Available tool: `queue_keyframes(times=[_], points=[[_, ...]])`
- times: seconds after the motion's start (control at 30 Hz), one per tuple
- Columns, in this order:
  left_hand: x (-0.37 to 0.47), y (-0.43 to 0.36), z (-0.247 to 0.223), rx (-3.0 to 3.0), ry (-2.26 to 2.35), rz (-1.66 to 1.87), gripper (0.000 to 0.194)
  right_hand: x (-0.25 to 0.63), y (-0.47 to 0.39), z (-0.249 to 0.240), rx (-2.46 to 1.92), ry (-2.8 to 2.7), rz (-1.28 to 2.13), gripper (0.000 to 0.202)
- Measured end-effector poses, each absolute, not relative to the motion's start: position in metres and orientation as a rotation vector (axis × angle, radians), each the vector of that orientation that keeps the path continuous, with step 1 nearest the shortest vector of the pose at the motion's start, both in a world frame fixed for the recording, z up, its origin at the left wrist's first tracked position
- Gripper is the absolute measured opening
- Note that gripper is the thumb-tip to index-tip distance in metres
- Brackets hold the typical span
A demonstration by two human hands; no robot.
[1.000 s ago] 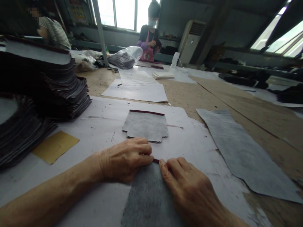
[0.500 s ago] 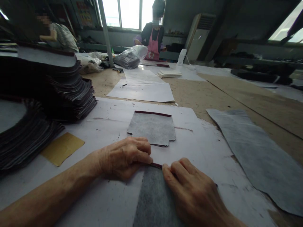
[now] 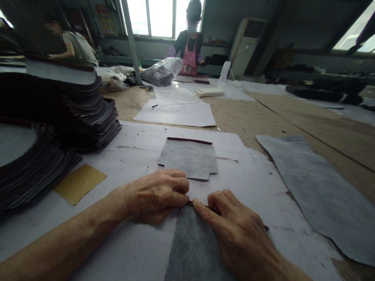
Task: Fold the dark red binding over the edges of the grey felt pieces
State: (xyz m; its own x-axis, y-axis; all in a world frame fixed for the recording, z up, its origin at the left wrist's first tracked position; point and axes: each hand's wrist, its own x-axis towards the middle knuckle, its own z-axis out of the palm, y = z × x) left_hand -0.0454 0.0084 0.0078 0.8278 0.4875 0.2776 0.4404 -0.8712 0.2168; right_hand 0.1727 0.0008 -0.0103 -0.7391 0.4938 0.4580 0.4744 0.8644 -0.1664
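No txt legible; wall poster [image 3: 104, 19] too blurry.

Left: tall stacks [image 3: 95, 117] block me.
Ahead: notched piece [image 3: 189, 158] lies flat; I can pass over.
Right: lane across white paper [image 3: 249, 177] to grey sheet [image 3: 316, 191].

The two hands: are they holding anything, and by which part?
The left hand and right hand both touch the grey piece at its dark red far edge; whether they pinch it or only press is hidden.

The nearest grey sheet [image 3: 191, 246] looks matt and fibrous, the plastic bag [image 3: 163, 71] glossy.
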Motion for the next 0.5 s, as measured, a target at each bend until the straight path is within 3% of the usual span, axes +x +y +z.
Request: queue_keyframes(times=[0.17,0.4,0.5], points=[[-0.044,0.01,0.01,2.932,0.684,0.455,0.019,0.174,0.002,-0.012,-0.739,-2.579,0.174,0.045],[-0.054,-0.002,0.004,2.562,0.954,0.793,0.024,0.173,0.002,-0.017,-0.675,-2.608,0.145,0.05],[-0.05,-0.024,0.009,2.5,1.108,0.683,0.026,0.173,0.004,-0.017,-0.701,-2.622,0.17,0.053]])
